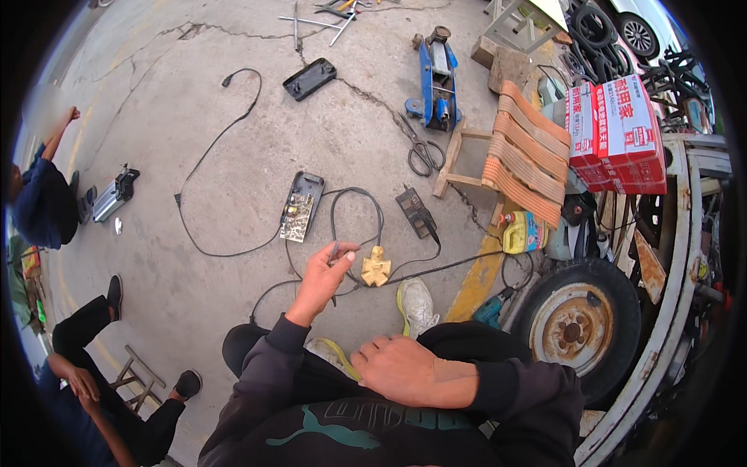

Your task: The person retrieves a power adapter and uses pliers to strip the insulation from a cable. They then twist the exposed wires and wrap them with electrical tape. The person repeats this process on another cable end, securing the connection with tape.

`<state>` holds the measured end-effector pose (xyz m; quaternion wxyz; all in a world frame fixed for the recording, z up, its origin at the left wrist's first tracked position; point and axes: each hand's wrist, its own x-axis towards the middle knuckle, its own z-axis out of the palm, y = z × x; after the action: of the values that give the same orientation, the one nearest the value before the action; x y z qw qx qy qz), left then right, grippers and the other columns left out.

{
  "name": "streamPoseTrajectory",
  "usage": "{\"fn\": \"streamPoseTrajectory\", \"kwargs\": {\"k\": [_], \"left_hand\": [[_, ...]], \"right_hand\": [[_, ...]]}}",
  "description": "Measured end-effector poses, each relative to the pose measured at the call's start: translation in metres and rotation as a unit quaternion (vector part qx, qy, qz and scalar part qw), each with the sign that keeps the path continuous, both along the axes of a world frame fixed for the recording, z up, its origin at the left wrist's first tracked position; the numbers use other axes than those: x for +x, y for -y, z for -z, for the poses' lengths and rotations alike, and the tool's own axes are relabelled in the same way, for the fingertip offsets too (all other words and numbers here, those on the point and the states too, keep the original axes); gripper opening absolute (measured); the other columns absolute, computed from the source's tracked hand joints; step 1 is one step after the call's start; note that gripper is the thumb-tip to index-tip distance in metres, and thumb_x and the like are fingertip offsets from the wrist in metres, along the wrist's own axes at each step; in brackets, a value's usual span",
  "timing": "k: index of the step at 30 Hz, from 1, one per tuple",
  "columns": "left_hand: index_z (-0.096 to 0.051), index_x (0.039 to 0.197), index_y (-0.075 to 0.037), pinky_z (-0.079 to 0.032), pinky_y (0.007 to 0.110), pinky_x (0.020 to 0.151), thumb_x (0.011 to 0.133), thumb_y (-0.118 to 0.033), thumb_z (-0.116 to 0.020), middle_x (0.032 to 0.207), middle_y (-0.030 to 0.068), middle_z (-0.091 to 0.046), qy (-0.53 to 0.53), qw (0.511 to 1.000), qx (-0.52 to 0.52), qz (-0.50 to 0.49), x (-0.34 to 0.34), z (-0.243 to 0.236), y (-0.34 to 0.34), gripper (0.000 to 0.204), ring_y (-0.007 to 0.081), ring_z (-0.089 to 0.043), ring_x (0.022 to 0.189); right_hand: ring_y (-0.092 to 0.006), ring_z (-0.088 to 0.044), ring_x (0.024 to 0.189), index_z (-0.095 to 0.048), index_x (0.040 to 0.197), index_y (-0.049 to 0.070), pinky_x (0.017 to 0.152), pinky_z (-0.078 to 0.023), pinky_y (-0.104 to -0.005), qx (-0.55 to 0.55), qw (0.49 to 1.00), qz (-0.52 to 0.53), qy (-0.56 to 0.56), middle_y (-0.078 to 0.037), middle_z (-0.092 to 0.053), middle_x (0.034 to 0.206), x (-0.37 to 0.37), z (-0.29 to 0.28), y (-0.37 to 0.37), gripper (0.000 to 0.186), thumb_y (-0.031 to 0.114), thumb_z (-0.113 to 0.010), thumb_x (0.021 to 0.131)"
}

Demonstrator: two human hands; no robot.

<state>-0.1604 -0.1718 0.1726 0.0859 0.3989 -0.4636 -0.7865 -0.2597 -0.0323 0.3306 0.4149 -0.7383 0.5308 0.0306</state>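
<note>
My left hand is raised over the cables, its thumb and fingers pinched on a thin dark object whose kind I cannot make out. Just beyond it, an open black case with a circuit board lies on the concrete. A yellow power socket on a black cable is to the right of that hand. Over my lap rests my right hand, back upward, fingers loosely curled together and nothing showing in them; its underside is hidden. A black box-shaped device with a lead lies farther right.
Beyond lie a black case cover, scissors and a blue floor jack. On the right are a woven stool, a yellow jug, a drill and a rusty wheel. Other people sit at left.
</note>
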Motion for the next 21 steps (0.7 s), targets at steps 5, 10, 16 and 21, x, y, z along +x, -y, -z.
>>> {"fn": "streamPoseTrajectory", "kwargs": {"k": [5,10,16,21], "left_hand": [[-0.064,0.111,-0.006,-0.021,0.019,0.041,0.100,-0.028,-0.057,0.077,-0.0058,-0.052,0.000,0.997,0.069,0.019,-0.039,0.016,-0.016,0.026,-0.0012,-0.031,0.047],[-0.064,0.114,-0.002,-0.033,0.020,0.057,0.100,-0.022,-0.055,0.085,-0.0031,-0.058,-0.052,0.994,0.090,0.036,-0.062,0.031,-0.017,0.026,0.0017,-0.043,0.066],[-0.060,0.121,-0.002,-0.024,0.018,0.045,0.096,-0.023,-0.063,0.096,0.0043,-0.067,-0.048,0.996,0.073,0.000,-0.037,0.018,-0.001,0.032,-0.0008,-0.034,0.052],[-0.060,0.119,-0.001,-0.023,0.018,0.041,0.096,-0.020,-0.063,0.098,0.0080,-0.068,-0.044,0.994,0.076,-0.067,0.009,-0.001,0.011,0.031,-0.0010,-0.031,0.047]], "right_hand": [[-0.0273,-0.065,0.088,-0.060,0.102,0.001,0.072,-0.052,-0.0376,0.005,0.995,0.090,0.034,-0.011,-0.064,0.091,0.013,-0.018,-0.020,0.033,0.030,-0.066,0.087],[-0.0312,-0.065,0.090,-0.060,0.107,0.002,0.075,-0.052,-0.0386,0.028,0.979,0.196,0.056,-0.013,-0.064,0.092,-0.018,-0.026,-0.026,0.032,0.027,-0.066,0.088],[-0.0367,-0.065,0.102,-0.055,0.123,-0.005,0.084,-0.052,-0.0393,0.106,0.885,0.448,0.069,-0.021,-0.069,0.108,-0.172,0.063,-0.055,0.045,0.030,-0.062,0.094],[-0.0346,-0.065,0.105,-0.052,0.125,-0.009,0.088,-0.051,-0.0400,0.057,0.804,0.587,-0.077,-0.026,-0.066,0.112,-0.217,0.255,-0.083,0.065,0.039,-0.070,0.086]]}}
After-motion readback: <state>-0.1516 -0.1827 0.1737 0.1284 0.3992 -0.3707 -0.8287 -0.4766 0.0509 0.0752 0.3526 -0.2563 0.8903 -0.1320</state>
